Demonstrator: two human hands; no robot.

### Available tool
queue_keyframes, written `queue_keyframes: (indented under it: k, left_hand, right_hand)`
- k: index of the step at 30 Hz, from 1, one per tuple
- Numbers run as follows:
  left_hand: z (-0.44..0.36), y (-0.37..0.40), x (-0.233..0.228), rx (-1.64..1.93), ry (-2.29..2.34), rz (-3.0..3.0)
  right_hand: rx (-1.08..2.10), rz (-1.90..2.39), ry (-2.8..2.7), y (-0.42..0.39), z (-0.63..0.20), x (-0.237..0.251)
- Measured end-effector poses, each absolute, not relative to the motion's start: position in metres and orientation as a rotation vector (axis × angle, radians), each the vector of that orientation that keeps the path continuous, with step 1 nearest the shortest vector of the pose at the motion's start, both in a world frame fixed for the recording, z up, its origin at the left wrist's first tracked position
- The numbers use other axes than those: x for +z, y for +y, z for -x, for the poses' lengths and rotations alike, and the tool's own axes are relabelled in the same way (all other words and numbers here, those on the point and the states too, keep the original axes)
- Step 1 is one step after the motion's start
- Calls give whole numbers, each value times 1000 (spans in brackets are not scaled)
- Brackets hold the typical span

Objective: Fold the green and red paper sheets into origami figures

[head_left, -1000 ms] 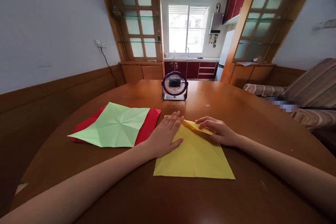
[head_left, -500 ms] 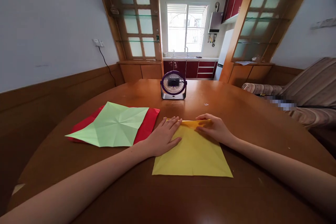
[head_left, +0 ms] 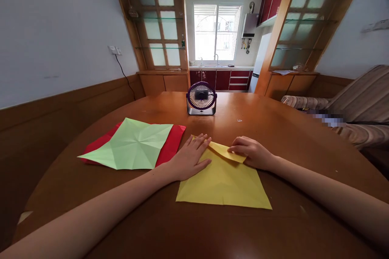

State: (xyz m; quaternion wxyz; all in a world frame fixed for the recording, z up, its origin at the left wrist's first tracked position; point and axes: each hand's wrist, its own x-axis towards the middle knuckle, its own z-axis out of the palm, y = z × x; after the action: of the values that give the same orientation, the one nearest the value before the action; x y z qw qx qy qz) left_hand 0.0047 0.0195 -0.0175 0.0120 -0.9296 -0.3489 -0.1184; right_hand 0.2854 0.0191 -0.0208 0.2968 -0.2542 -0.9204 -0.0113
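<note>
A sheet of yellow paper (head_left: 225, 186) lies on the table in front of me, its far right corner lifted and bent back toward me. My left hand (head_left: 191, 158) rests flat on the sheet's far left part, fingers stretched out. Between the thumb and fingers of my right hand (head_left: 251, 151) the raised corner is pinched, a little above the rest of the sheet. Left of my left hand, a creased light green paper (head_left: 136, 143) lies over a red paper (head_left: 170, 145), which shows at both sides.
A small purple fan (head_left: 201, 98) stands toward the far side of the brown table (head_left: 261, 117). A striped sofa (head_left: 355, 97) is at the right. A black cord (head_left: 124, 73) hangs from the wall socket at the left.
My right hand has drawn the far right corner of the yellow paper toward me, folding it over. My left hand has stayed in place on the sheet.
</note>
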Motion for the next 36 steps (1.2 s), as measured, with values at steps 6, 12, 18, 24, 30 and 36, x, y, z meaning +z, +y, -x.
queue_keyframes:
  k: [6,12,18,24,30,36]
  left_hand:
    - [-6,17,-14,-296,-1132,2907]
    - [-6,18,-14,-207,-1145,2917]
    - [-4,19,-16,-238,-1121,2930]
    - [-3,20,-19,-292,-1092,2930]
    - [-2,20,-19,-285,-1082,2920]
    - [-2,18,-16,-278,-1051,2951]
  right_hand:
    - [232,502,-2599,17,-291,-13]
    - [576,543,-2683,10,-291,-1]
    - [655,557,-2602,12,-291,-2]
    - [420,509,-2647,13,-290,-9]
    - [242,438,-2711,12,-289,-7]
    - [206,391,-2761,10,-287,-4]
